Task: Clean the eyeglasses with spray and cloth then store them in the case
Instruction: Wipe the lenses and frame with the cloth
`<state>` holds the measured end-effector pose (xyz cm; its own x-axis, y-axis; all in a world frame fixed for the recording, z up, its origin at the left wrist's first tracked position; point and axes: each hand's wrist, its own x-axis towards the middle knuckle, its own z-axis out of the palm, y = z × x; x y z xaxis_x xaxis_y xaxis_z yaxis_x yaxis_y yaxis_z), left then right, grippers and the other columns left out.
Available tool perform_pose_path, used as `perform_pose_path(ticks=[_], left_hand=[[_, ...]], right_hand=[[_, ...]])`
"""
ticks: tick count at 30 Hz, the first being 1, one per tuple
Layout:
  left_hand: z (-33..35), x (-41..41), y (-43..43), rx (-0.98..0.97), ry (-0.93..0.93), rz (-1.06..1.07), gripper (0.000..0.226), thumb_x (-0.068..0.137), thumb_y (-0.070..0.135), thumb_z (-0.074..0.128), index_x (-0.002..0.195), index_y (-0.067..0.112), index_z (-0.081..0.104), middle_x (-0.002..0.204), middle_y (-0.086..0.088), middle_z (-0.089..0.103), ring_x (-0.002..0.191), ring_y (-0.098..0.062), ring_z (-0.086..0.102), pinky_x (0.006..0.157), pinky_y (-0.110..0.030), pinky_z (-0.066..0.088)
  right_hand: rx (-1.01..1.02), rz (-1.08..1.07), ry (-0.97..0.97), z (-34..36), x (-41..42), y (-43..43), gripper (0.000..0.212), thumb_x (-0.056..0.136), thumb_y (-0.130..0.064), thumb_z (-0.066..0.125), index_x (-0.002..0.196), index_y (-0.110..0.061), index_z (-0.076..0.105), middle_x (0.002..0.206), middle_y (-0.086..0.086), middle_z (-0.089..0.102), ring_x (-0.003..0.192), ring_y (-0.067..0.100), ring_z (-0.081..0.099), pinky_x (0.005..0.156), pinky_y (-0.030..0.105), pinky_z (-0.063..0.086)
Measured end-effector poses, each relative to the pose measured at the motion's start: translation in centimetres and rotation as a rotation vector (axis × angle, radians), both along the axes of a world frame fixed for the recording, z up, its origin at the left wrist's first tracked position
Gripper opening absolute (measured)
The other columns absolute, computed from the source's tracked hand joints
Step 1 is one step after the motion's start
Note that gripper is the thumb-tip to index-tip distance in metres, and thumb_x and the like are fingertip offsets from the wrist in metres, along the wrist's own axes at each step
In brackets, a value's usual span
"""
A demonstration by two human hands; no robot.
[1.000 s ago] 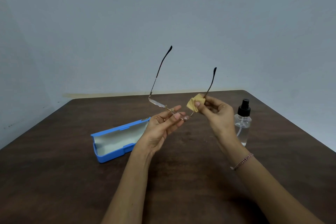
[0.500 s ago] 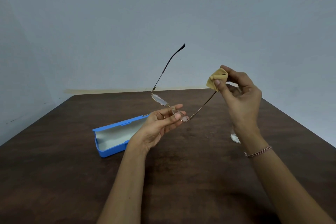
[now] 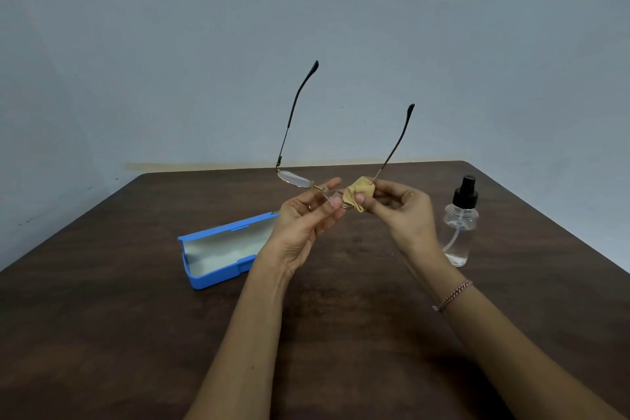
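The left hand (image 3: pixel 303 225) pinches the glasses (image 3: pixel 293 178) near the bridge. The right hand (image 3: pixel 405 211) pinches the cloth (image 3: pixel 358 196) round their right end, just beside that grip. The open case (image 3: pixel 218 269) lies nearer the left hand.

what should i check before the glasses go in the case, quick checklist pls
1. Hold on the eyeglasses: ok, the left hand pinches the frame near the bridge.
2. Cloth on a lens: ok, the right hand pinches it over the lens on that side.
3. Lenses clean: cannot tell, too small to judge.
4. Temples folded: not ok, both stand open and point up.
5. Case ready: ok, it lies open on the table with nothing seen inside.
6. Spray bottle out of the way: ok, upright, to the right of the right hand.
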<state>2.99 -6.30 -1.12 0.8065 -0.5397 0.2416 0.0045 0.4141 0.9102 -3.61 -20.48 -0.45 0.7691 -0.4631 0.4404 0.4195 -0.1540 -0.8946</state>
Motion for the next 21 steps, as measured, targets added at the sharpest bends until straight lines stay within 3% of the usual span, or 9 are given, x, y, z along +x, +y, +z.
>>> perform_pose_path(ticks=[3,8,12,14,16,21], left_hand=[[-0.1,-0.1,0.0,-0.006,0.011,-0.005,0.031,0.086,-0.007,0.054,0.114,0.004,0.061,0.09,-0.001,0.075,0.086,-0.011,0.07,0.077,-0.02,0.056],[-0.2,-0.4,-0.4,0.007,0.015,-0.02,0.04,0.073,0.005,0.065,0.113,0.006,0.063,0.099,-0.007,0.073,0.093,-0.016,0.07,0.077,-0.02,0.055],[-0.1,-0.5,-0.6,-0.029,0.035,-0.006,0.041,0.069,0.007,0.066,0.11,0.007,0.065,0.098,-0.005,0.073,0.093,-0.015,0.069,0.075,-0.02,0.055],[-0.1,-0.3,-0.5,-0.045,0.041,0.002,0.04,0.069,0.006,0.066,0.109,0.008,0.065,0.096,-0.004,0.074,0.092,-0.014,0.069,0.074,-0.02,0.056],[-0.1,-0.2,-0.5,-0.039,0.047,0.001,0.039,0.072,0.004,0.065,0.11,0.007,0.064,0.096,-0.004,0.074,0.091,-0.013,0.069,0.073,-0.019,0.056],[-0.4,0.0,-0.2,0.006,0.044,-0.036,0.042,0.073,0.008,0.065,0.114,0.002,0.062,0.099,-0.007,0.072,0.093,-0.018,0.07,0.076,-0.021,0.056]], right_hand=[[-0.012,-0.028,0.011,0.2,-0.2,0.0,0.026,0.07,-0.012,0.079,0.092,-0.021,0.069,0.087,-0.001,0.073,0.083,0.011,0.069,0.078,0.024,0.055],[0.151,-0.093,-0.13,1.6,-0.7,-1.1,0.022,0.076,-0.006,0.074,0.095,-0.016,0.068,0.09,0.0,0.072,0.086,0.009,0.069,0.08,0.022,0.055],[0.06,-0.093,-0.052,0.7,-0.5,-0.3,0.021,0.075,-0.012,0.076,0.091,-0.022,0.068,0.087,-0.004,0.072,0.085,0.009,0.069,0.079,0.022,0.055],[0.044,-0.062,-0.018,0.2,-0.4,0.2,0.024,0.074,-0.013,0.077,0.096,-0.016,0.069,0.089,-0.001,0.073,0.086,0.012,0.07,0.079,0.024,0.055],[0.046,-0.056,0.004,0.1,-0.3,0.2,0.028,0.074,-0.012,0.077,0.1,-0.01,0.069,0.089,0.002,0.073,0.087,0.015,0.07,0.08,0.026,0.056],[0.114,-0.107,-0.038,0.8,-0.4,-0.8,0.023,0.075,-0.013,0.077,0.096,-0.016,0.069,0.09,0.003,0.073,0.09,0.017,0.069,0.085,0.033,0.055]])
